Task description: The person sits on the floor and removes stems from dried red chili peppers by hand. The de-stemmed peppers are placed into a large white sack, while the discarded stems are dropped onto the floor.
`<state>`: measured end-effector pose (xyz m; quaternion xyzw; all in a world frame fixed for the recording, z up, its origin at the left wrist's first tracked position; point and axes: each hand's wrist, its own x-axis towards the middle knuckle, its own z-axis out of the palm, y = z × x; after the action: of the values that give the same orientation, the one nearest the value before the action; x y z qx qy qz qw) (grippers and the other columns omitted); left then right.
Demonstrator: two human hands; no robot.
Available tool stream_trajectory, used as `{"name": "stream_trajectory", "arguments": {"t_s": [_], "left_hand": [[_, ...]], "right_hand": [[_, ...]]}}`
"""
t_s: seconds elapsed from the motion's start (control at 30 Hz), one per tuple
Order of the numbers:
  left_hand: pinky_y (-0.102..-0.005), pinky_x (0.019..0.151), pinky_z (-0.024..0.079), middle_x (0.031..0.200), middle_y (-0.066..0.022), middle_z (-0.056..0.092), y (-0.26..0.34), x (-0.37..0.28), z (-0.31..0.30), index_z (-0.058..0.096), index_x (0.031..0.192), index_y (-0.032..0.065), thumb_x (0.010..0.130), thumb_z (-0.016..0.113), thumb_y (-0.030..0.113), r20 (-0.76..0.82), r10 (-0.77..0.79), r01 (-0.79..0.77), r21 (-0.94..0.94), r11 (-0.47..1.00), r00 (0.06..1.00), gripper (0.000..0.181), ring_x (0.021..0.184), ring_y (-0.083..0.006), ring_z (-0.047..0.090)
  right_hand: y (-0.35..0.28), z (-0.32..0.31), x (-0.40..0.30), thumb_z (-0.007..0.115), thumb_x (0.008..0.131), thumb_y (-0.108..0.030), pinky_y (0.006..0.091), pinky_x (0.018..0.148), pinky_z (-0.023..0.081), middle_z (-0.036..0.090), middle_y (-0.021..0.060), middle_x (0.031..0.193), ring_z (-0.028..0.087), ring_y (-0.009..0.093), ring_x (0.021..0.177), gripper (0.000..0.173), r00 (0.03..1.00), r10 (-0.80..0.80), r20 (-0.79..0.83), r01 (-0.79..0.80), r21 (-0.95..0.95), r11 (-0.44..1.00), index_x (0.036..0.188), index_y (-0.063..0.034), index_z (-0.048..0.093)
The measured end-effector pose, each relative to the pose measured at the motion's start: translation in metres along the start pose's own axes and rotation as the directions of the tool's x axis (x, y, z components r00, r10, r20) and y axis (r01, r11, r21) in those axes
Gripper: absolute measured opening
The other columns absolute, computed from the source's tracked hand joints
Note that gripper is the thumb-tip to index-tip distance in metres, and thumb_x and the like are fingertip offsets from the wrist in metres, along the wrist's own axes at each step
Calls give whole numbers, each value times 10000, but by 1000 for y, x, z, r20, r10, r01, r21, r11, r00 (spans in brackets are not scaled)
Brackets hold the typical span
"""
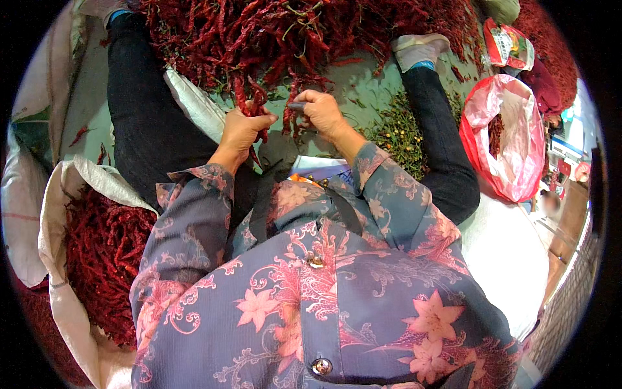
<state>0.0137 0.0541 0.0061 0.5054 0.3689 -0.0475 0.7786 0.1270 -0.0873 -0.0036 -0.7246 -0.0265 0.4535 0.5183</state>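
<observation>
A bunch of dried red chillies (250,99) is in my left hand (238,129), with wrinkled pods poking out above and below the fingers. Close by on the right, my right hand (323,113) grips a small dark tool (296,105) between thumb and fingers. Its kind cannot be made out. More red pods (290,121) hang just beneath that tool; whether my right hand holds them too is unclear. Beyond both hands spreads a large heap of dried red chillies (272,39), some with pale curled stems.
Cut green stems (403,133) lie heaped inside my right leg (432,141). At the left stands an open white woven sack (53,243) full of red chillies (104,253). A red-and-white plastic bag (522,146) gapes at the right, near a printed packet (508,46).
</observation>
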Motion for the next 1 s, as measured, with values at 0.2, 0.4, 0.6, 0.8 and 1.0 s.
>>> {"name": "stream_trajectory", "arguments": {"t_s": [0.2, 0.4, 0.6, 0.8, 1.0], "left_hand": [[-229, 557, 416, 744, -28, 596, 5, -5, 7, 572, 833, 31, 671, 626, -8, 108, 15, -16, 9, 1000, 994, 175, 622, -105, 535], [-226, 579, 421, 768, -26, 594, 0, 1, 2, 546, 865, 31, 658, 640, -27, 17, 26, -23, -119, 993, 1000, 234, 650, -110, 546], [-228, 572, 427, 762, -49, 592, 6, -4, 4, 529, 889, 1, 668, 621, -17, 49, 37, -29, -157, 987, 998, 241, 651, -118, 554], [-267, 591, 444, 744, -53, 591, 10, -15, 8, 545, 854, 25, 670, 589, -1, 192, 73, -103, 151, 983, 979, 191, 639, -143, 553], [-289, 559, 462, 727, -69, 590, -1, 2, -2, 567, 817, -15, 683, 555, -40, 3, 19, -17, -320, 947, 1000, 137, 608, -166, 561]], "right_hand": [[-7, 19, -12, 566, 727, -78, 236, 398, 358, 522, 17, 571, 455, 82, 452, 144, 991, -121, 63, 122, -14, 992, 847, -5, 600], [-3, 14, -38, 463, 750, -16, 251, 410, 379, 550, 56, 624, 479, 98, 480, 198, 963, 185, 197, -181, -42, 983, 916, 13, 565], [-3, 15, -45, 431, 783, -14, 211, 411, 376, 590, 54, 700, 468, 69, 475, 155, 960, 188, 206, -212, 99, 972, 859, -16, 565], [-4, 14, -53, 446, 671, 19, 307, 465, 431, 584, 79, 674, 529, 178, 508, 148, 982, 21, 188, 43, -330, 943, 723, -18, 579], [-10, 32, -80, 501, 607, -58, 390, 587, 446, 551, 95, 722, 551, 310, 707, 162, 685, -394, 613, 728, -592, 345, 764, -83, 533]]}}
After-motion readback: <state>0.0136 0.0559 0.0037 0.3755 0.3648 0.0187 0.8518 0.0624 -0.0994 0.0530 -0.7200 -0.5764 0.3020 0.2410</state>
